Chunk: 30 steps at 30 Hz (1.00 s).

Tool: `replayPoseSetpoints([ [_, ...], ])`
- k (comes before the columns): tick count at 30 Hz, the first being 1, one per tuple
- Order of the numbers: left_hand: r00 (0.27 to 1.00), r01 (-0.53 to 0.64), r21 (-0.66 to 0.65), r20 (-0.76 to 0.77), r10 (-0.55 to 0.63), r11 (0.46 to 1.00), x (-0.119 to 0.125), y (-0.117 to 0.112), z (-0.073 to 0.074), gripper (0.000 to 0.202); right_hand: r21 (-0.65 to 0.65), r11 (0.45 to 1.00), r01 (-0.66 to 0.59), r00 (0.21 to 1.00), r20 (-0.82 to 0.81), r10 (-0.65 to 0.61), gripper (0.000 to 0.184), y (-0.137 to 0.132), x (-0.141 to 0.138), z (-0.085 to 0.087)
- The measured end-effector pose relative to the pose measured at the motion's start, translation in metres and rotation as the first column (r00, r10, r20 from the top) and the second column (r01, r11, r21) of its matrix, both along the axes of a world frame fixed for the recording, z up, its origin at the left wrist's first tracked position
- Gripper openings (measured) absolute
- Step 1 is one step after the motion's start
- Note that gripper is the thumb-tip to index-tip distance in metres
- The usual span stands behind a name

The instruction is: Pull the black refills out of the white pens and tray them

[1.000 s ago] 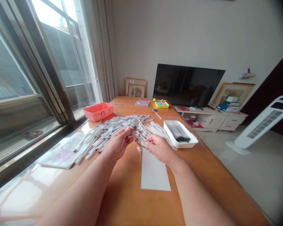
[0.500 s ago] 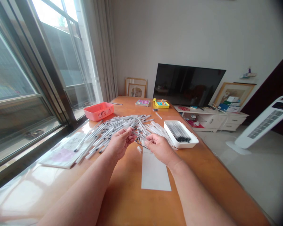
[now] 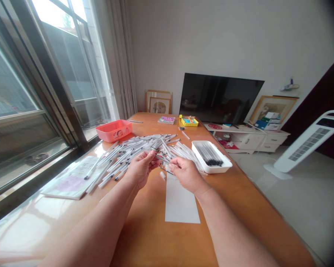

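Head view: we look down the length of an orange wooden worktop [image 3: 156, 237], with our two forearms coming in from the near edge. Our left hand [image 3: 140, 170] and right hand [image 3: 186, 174] are close together above the near side of the pens. Both are narrowed to a pinch, fingers curled in, and they seem to hold one slim pen barrel [image 3: 163, 160] between them, though it is too thin to be sure.

Just past our fingers lies one loose heap of white pens [image 3: 133, 152], far too many to count, spreading toward the window edge. One white tray [image 3: 222, 168] sits beside the heap toward the right edge, holding a neat row of black-tipped refills [image 3: 210, 154]. One small white piece [image 3: 162, 175] lies just below the heap, between our hands.

One white sheet [image 3: 180, 200] lies flat under our hands, and one stack of papers [image 3: 72, 181] lies along the window edge, with pens resting on it. At the far end are one coral plastic box [image 3: 114, 130], one lone pen [image 3: 135, 121], one book [image 3: 166, 120] and one yellow box [image 3: 188, 121]. One more pen [image 3: 185, 135] lies apart from the heap. The widest room for moving is on the right, between the sheet and the right edge.
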<state>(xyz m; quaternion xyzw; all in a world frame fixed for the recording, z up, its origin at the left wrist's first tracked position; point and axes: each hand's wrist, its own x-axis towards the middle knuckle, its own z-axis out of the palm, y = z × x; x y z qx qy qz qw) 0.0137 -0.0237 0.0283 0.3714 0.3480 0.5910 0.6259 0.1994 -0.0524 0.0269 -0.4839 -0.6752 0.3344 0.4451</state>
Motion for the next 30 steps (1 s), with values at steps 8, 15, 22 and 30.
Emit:
replayPoseSetpoints([
  [8, 1.000, -0.011, 0.010, -0.008, 0.011, 1.000, -0.0001, -0.0010, 0.0007, 0.031, -0.018, 1.000, -0.014, 0.999, -0.029, 0.013, 0.019, -0.0011, -0.0023, 0.0019],
  [15, 0.999, -0.037, 0.016, 0.017, 0.037, 0.999, -0.0030, 0.0008, 0.0014, 0.029, -0.078, 0.994, -0.073, 0.993, -0.103, 0.065, 0.023, -0.0026, -0.0039, 0.0024],
  [22, 0.997, -0.061, -0.002, 0.043, 0.061, 0.998, -0.0047, 0.0000, 0.0050, 0.028, -0.106, 0.994, -0.035, 0.996, -0.088, 0.025, 0.026, -0.0010, -0.0015, 0.0032],
  [30, 0.998, -0.041, -0.018, 0.038, 0.041, 0.999, -0.0045, 0.0025, 0.0015, 0.028, -0.149, 0.989, -0.011, 0.993, -0.120, -0.007, 0.029, 0.0019, 0.0002, 0.0008],
])
